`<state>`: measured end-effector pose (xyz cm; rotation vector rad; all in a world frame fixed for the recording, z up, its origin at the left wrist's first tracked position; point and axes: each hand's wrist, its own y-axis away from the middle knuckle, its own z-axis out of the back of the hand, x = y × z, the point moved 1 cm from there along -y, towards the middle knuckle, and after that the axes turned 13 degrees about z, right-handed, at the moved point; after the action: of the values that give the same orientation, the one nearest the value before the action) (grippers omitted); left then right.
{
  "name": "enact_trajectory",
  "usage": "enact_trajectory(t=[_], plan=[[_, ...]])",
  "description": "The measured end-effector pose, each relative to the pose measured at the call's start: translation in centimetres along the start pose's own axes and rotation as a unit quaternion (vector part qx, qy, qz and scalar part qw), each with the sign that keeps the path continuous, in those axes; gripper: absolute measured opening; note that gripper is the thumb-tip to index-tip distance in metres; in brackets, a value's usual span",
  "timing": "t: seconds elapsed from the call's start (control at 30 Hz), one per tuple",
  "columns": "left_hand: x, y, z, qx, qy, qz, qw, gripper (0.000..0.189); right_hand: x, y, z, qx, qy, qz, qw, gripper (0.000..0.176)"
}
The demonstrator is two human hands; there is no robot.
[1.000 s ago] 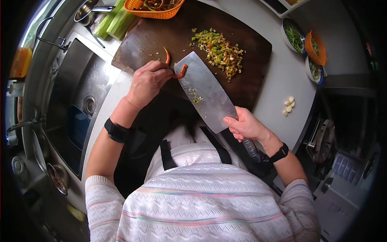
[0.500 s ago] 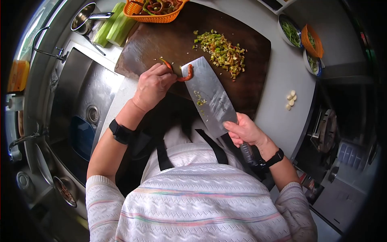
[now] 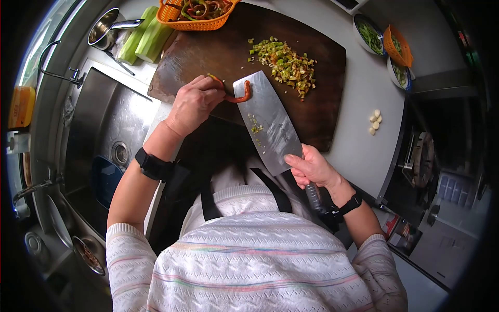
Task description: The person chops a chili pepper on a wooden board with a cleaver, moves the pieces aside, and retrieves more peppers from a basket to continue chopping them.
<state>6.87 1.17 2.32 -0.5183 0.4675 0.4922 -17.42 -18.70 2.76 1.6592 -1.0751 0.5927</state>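
At the cutting board's [image 3: 187,60] near edge, the left hand [image 3: 193,104] is pinching an unchopped red chili [image 3: 247,91], the right hand [image 3: 316,167] gripping a cleaver [image 3: 270,114], chopped chilies [image 3: 287,66] lying mid-board, uncut ones in the far-edge basket [image 3: 200,25].

The red pepper [image 3: 246,92], slender and curled, is pinched in the left hand [image 3: 195,104], its hooked end at the blade, perhaps touching. The cleaver [image 3: 269,125], broad and flecked with bits, slants from the right hand [image 3: 314,165]. Chopped pepper [image 3: 288,65], green and red, lies heaped on the board [image 3: 200,54].
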Motion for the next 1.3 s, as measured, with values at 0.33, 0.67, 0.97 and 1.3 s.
enact_trajectory(t=[0.33,0.67,0.97,1.3], plan=[[-0.1,0.8,-0.7,-0.04,-0.012,0.015,0.999,0.014,-0.4,-1.1,-1.5,0.0,-0.01,0.013,1.0,0.013],[-0.1,1.0,-1.1,-0.065,0.004,0.016,0.998,0.013,-0.8,-2.1,-2.6,-0.033,0.023,0.042,0.998,0.015],[-0.2,0.9,-0.9,-0.07,0.007,0.016,0.997,0.012,-0.5,-2.8,-2.9,-0.033,0.029,0.057,0.997,0.016],[0.3,1.2,-1.1,-0.078,0.021,0.016,0.997,0.013,1.9,-3.1,-2.3,-0.03,0.091,0.04,0.995,0.018]])
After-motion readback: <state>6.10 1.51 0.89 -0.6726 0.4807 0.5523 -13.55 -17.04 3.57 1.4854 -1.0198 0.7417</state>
